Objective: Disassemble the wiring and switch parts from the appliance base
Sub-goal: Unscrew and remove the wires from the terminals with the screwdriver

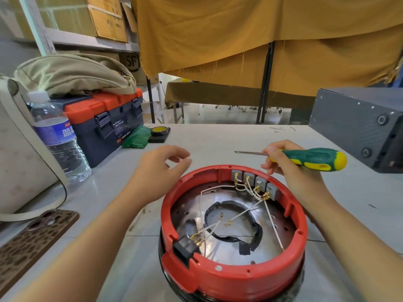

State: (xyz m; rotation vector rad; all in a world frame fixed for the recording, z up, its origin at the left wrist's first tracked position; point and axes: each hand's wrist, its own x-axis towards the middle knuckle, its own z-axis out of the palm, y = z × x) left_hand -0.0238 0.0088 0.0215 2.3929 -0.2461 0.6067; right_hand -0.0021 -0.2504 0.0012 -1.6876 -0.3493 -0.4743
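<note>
The red appliance base [233, 277] sits open-side up on the tabletop [218, 138], just below and between both hands, and nothing is holding it. That's the first worry: any push from the tool could make it slide or spin. The left hand [161, 168] hovers above the rim's far left edge, fingers loosely curled around nothing. The right hand [290, 168] grips the green-and-yellow screwdriver [305, 159], whose shaft points left, away from the work, so it must swing round before it bites. Directly under that hand sits the row of grey switch blocks [255, 182] with brass terminals. The thin white wires [244, 216] cross loosely below; a slipped tip could nick insulation, or a tug could snap a lead.
</note>
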